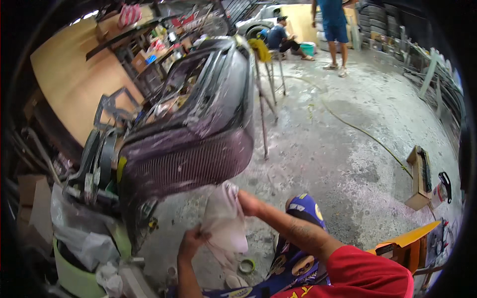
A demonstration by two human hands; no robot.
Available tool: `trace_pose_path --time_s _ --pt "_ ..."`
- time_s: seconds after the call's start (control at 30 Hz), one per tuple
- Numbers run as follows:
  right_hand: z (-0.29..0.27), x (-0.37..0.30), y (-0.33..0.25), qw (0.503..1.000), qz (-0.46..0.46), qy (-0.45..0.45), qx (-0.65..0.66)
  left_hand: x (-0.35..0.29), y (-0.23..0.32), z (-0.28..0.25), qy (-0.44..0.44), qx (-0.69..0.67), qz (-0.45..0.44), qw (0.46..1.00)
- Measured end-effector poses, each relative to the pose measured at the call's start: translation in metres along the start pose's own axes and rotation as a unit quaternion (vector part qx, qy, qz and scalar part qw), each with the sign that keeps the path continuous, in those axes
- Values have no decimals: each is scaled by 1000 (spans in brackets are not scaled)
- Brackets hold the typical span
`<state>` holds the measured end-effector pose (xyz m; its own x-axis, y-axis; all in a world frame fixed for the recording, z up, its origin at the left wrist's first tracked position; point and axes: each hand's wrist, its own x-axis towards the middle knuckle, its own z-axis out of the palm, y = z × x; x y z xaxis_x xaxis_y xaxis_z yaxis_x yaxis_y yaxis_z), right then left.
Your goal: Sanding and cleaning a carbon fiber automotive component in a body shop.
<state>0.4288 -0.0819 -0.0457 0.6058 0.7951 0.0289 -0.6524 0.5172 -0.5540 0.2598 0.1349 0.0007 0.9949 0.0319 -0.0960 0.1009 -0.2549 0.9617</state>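
Note:
A pale, whitish cloth [226, 218] hangs between my two hands, low in front of my knees. My right hand [248, 203] grips its upper right edge, with the arm reaching in from the right. At its left side, my left hand [197, 239] has its fingers closed on the cloth's edge. Just beyond the cloth stands a large dark car body part [218, 99], wet-looking and streaked with whitish smears. Its near face [189, 161] is ribbed like a grille. Neither hand appears to touch the car part.
A roll of tape [246, 266] lies on the floor by my legs. To the left is a green bin [74, 268] with plastic sheeting. A hose [348, 121] crosses the concrete floor; a cardboard box [420, 179] stands right. Two people [334, 25] are at the back.

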Motion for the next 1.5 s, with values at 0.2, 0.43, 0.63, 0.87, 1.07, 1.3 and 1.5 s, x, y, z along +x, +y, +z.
trace_pose_path --time_s 0.2,0.43,0.63,0.87,1.07,1.3,1.5 --pt "22 -14 -12 981 -20 -36 -192 -15 15 -11 129 -373 169 903" --pt "59 -18 3 865 81 -74 -489 -21 7 17 208 -596 192 751" --pt "97 -30 33 915 58 -53 -396 -22 42 51 320 -430 150 831" --pt "88 -10 37 899 -80 -17 -429 -51 -55 16 388 -106 68 913" --pt "129 -12 45 883 21 -40 -468 -51 9 60 259 -172 197 930" --pt "165 -2 18 900 -209 -84 -374 -58 59 -3 559 -68 222 796" --pt "188 38 10 940 -244 -108 -213 -48 112 -55 570 241 396 679"
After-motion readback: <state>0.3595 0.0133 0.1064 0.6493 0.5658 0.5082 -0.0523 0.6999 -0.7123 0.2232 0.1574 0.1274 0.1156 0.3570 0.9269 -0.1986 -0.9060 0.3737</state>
